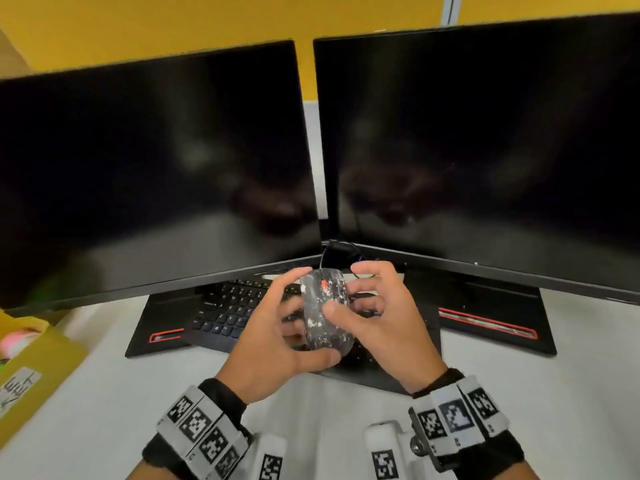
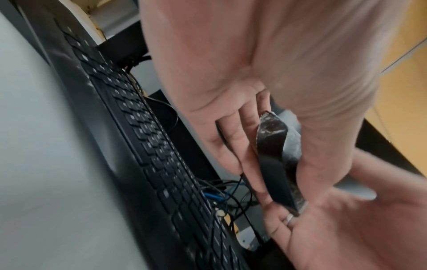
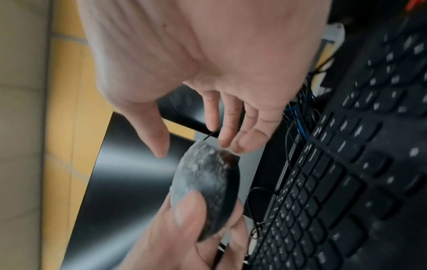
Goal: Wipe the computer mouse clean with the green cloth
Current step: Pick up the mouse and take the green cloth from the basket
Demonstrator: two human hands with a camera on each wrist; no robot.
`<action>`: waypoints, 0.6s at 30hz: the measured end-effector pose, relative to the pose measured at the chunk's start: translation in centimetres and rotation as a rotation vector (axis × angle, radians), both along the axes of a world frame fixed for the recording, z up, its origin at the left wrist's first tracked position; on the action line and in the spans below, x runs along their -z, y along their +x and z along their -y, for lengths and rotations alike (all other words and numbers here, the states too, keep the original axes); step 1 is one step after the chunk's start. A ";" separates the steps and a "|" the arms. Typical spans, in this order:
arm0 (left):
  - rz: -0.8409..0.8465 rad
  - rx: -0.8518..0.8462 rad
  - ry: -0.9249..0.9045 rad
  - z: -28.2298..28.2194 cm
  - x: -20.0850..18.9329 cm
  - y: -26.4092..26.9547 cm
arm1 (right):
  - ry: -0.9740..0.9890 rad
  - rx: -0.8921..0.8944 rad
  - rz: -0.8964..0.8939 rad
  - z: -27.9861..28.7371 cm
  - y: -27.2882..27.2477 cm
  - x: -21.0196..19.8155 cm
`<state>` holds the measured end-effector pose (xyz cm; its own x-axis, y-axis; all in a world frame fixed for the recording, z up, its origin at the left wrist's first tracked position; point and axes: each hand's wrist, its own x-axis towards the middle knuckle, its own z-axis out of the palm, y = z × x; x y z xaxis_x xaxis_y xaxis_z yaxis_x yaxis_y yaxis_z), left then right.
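Lifting the speckled mouse (image 1: 325,311) at centre frame, we grip it with our left hand (image 1: 277,341) and thumb-steady it with our right hand (image 1: 381,327), apparently exposing its grime.

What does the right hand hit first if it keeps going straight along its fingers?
Probably the right monitor: the right hand points forward, past the mouse at its thumb side. The mouse cable lies close; depth is unclear.
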<state>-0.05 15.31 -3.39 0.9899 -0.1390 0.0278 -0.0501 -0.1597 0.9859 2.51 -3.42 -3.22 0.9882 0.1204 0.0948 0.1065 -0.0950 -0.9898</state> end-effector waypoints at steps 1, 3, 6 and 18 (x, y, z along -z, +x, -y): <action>0.010 0.007 -0.006 -1.0 0.2 0.1 | 0.061 -0.027 -0.041 -0.4 0.5 0.3; 0.044 0.034 -0.005 -2.6 0.6 0.5 | 0.148 -0.133 -0.121 -1.1 1.4 0.8; 0.117 0.049 0.023 -4.2 1.0 1.1 | 0.200 -0.305 -0.130 -2.2 2.2 1.0; 0.386 -0.014 0.227 -8.2 0.5 -0.6 | 0.140 -0.365 0.064 -6.5 1.0 0.4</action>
<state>-0.63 23.52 -3.88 0.9148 -0.1707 0.3659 -0.4038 -0.3732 0.8353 3.55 3.12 -3.61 0.8745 0.4440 0.1952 0.1700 0.0963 -0.9807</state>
